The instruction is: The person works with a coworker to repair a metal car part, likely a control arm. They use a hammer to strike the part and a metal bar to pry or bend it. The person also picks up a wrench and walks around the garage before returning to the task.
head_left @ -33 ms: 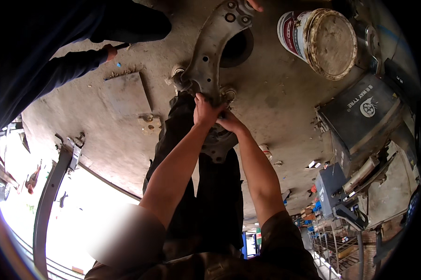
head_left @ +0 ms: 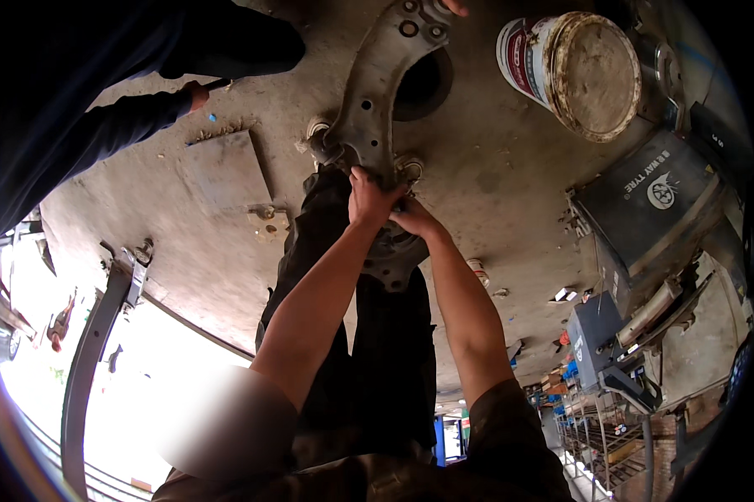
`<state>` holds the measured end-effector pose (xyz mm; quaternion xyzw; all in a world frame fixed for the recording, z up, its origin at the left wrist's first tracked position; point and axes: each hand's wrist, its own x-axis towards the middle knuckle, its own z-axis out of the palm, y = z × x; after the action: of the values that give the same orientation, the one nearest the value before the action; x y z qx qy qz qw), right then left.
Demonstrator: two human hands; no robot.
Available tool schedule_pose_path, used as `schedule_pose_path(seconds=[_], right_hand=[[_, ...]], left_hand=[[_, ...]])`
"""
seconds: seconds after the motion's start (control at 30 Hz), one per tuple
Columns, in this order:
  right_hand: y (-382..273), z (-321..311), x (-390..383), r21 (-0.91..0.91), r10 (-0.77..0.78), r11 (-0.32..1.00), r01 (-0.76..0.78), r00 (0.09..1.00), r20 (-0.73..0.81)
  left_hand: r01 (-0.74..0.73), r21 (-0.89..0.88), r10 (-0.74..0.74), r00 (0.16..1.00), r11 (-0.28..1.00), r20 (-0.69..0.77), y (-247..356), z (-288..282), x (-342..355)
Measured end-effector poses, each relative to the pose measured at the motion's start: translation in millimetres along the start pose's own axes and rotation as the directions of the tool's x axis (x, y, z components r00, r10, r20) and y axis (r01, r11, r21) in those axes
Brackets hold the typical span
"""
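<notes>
A curved, grey metal control arm with several round holes stretches from the top of the view down to my knees. My left hand is closed on its lower end. Just to the right, my right hand grips the same end, with its fingertips partly hidden against the left hand. A wider metal plate end shows below my hands, between my legs. Another person's fingers touch the far end of the arm.
A white and red bucket stands at far right, by a black tyre machine. A flat metal plate and small bracket lie on the floor. At upper left, a co-worker's hand holds a dark handle. A metal post rises at left.
</notes>
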<state>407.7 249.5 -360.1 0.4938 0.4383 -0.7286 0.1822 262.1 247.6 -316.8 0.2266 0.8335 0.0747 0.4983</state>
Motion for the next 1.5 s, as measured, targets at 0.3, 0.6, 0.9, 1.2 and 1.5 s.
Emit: schedule_pose_path(seconds=[0.3,0.6,0.9,1.2,1.5], right_hand=[[4,-46,-12,-0.295,0.087,0.949,-0.108,0.993,-0.083],[31,-28,17,-0.244,-0.094,0.968,0.057,0.986,-0.139],[1,-58,-22,-0.260,0.094,0.955,-0.144,0.976,-0.194],[4,-53,-20,-0.270,0.147,0.943,-0.193,0.973,-0.181],[-7,-39,-30,-0.181,0.175,0.961,-0.209,0.967,-0.187]], left_hand=[[-0.045,0.077,0.055,0.990,0.996,-0.127,12,59,0],[-0.115,-0.025,0.115,0.993,0.993,0.006,3,39,9],[0.052,-0.260,-0.024,0.994,0.964,0.109,-12,-18,1],[0.146,-0.321,-0.195,0.972,0.936,-0.127,-44,-52,10],[0.136,-0.365,-0.152,0.988,0.921,-0.016,-40,-51,59]])
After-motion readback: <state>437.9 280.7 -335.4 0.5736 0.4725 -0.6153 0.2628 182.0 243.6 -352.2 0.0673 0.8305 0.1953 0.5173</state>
